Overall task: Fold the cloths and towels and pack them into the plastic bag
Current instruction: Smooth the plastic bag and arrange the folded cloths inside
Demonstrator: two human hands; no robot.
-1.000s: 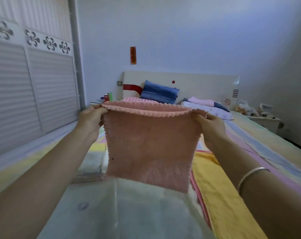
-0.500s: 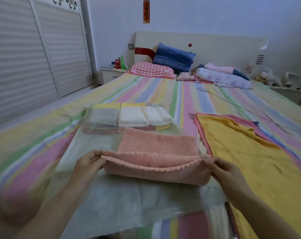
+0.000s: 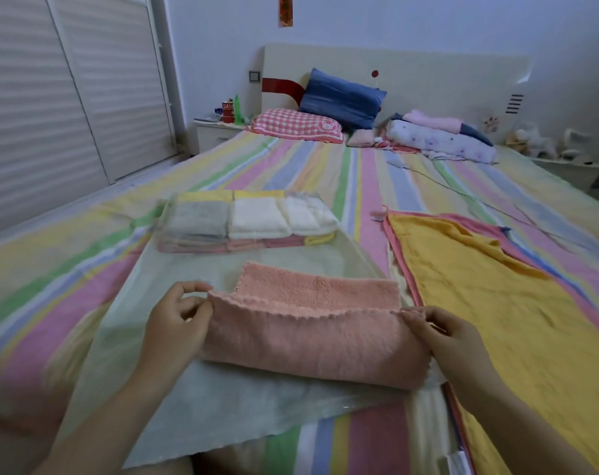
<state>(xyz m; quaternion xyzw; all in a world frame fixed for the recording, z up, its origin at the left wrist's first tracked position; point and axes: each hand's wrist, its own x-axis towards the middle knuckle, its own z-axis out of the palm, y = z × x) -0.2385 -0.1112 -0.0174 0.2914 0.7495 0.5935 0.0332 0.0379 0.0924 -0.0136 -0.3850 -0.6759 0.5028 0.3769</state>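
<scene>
A pink towel (image 3: pixel 312 334) lies folded over on the clear plastic bag (image 3: pixel 202 399) spread on the bed. My left hand (image 3: pixel 174 323) pinches the towel's upper left corner. At the upper right corner, my right hand (image 3: pixel 449 341) pinches the scalloped edge. Further back, inside the bag's far end, sit several folded cloths (image 3: pixel 246 221) in grey, white, pink and yellow. To the right, a yellow towel (image 3: pixel 476 303) lies flat on top of a pink one.
The striped bedsheet (image 3: pixel 325 173) covers a wide bed. Pillows (image 3: pixel 339 97) and bundled bedding (image 3: pixel 438 138) are at the headboard. A nightstand (image 3: pixel 216 132) with a red can stands at the back left, beside slatted wardrobe doors (image 3: pixel 51 97).
The pink towel came down from hanging in the air onto the plastic bag and was folded over. Both hands lowered with it, still holding its top corners.
</scene>
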